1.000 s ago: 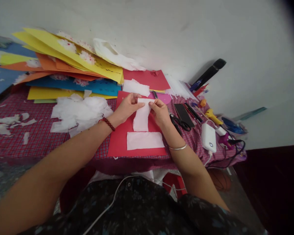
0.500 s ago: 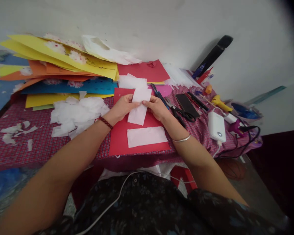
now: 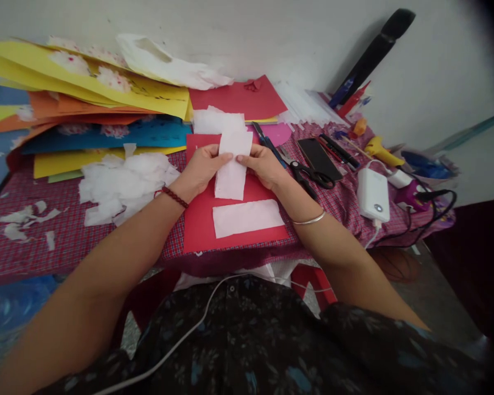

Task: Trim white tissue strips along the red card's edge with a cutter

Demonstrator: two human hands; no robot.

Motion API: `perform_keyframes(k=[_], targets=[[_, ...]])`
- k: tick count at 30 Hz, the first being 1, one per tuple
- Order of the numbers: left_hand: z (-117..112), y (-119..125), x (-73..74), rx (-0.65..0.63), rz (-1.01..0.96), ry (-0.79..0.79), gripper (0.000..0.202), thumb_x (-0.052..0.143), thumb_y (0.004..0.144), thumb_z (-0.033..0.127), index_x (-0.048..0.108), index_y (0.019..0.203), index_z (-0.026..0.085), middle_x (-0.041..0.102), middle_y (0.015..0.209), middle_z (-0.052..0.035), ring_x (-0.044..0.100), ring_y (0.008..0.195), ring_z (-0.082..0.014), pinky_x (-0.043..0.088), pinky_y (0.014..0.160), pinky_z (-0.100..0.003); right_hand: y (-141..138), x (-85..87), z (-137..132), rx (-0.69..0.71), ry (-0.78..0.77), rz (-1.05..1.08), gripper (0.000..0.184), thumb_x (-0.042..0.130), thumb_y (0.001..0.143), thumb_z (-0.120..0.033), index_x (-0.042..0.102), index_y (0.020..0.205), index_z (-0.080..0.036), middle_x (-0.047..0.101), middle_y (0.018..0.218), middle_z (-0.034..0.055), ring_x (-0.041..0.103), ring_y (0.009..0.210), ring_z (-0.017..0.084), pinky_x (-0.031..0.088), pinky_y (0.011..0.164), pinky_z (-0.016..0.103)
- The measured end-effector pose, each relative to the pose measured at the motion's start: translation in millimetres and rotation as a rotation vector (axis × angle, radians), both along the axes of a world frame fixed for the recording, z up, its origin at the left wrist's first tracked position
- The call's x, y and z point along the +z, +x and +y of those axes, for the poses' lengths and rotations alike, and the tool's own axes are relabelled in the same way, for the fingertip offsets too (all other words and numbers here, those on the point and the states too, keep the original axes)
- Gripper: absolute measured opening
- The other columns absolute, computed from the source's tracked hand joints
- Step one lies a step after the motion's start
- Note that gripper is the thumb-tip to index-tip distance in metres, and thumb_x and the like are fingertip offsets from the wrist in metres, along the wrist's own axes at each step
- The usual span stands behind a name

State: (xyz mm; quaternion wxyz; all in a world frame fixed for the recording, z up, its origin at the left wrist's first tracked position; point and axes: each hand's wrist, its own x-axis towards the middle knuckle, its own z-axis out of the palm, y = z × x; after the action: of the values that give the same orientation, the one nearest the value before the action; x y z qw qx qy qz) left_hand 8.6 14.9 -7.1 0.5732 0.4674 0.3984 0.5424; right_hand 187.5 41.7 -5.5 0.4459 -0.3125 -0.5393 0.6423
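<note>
White strip raised upright (above red card), left hand and right hand pinching.

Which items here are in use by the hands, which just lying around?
In use: white tissue strip, held by left hand and right hand; red card; second strip.
Lying about: scissors, phone, power bank, tissue heap.

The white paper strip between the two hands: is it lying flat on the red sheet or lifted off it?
Lifted. Left hand and right hand pinch the white paper strip at its edges; its lower end hangs above the red sheet.
</note>
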Motion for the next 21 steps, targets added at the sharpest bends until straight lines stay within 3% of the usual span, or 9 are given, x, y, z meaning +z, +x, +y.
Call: perform_keyframes(k=[4,9,15,18,21], targets=[[2.9,1.8,-3.3,0.102,-0.042,0.050,0.019,0.086,0.076,0.024,0.075,0.089,0.016,0.080,0.089,-0.0044,0.072,0.076,-0.0172,0.059,0.074,-0.029,0.1,2.7,-2.6,0.015,-0.006,-0.028,0.062,0.099,0.056,-0.072,0.071,0.083,-0.023,0.074,0.074,-0.0031,0.065,0.067,0.015,0.055,0.063,0.029],[10.1,-0.2,-5.7,0.201,-0.102,0.117,0.027,0.087,0.075,0.031,0.072,0.093,0.017,0.078,0.088,-0.0045,0.075,0.088,-0.0215,0.060,0.082,-0.032,-1.0,2.9,-3.6,0.115,0.061,-0.104,0.061,0.100,0.057,-0.070,0.070,0.079,-0.022,0.073,0.074,-0.0023,0.065,0.070,0.016,0.054,0.066,0.029],[10.2,-9.0,3.1,0.097,-0.211,0.086,0.041,0.089,0.067,0.031,0.068,0.101,0.021,0.080,0.109,-0.0063,0.076,0.111,-0.0267,0.063,0.093,-0.037,1.6,1.2,0.9,0.097,0.063,-0.121,0.058,0.102,0.056,-0.063,0.067,0.073,-0.021,0.072,0.072,-0.0025,0.060,0.066,0.013,0.048,0.064,0.026],[7.6,-12.4,6.6,0.007,-0.190,0.044,0.044,0.093,0.066,0.040,0.067,0.096,0.022,0.079,0.101,-0.0073,0.076,0.114,-0.0334,0.066,0.089,-0.043,3.2,4.4,0.6,0.142,0.047,-0.144,0.056,0.101,0.055,-0.061,0.068,0.073,-0.021,0.072,0.073,-0.0029,0.060,0.066,0.013,0.050,0.066,0.027],[6.6,-12.3,6.6,0.030,-0.180,0.022,0.045,0.096,0.064,0.040,0.066,0.092,0.023,0.078,0.093,-0.0053,0.076,0.113,-0.0337,0.067,0.088,-0.045,3.3,5.5,-0.6,0.127,0.046,-0.164,0.055,0.100,0.058,-0.062,0.067,0.074,-0.021,0.069,0.070,-0.0030,0.056,0.063,0.013,0.047,0.062,0.027]])
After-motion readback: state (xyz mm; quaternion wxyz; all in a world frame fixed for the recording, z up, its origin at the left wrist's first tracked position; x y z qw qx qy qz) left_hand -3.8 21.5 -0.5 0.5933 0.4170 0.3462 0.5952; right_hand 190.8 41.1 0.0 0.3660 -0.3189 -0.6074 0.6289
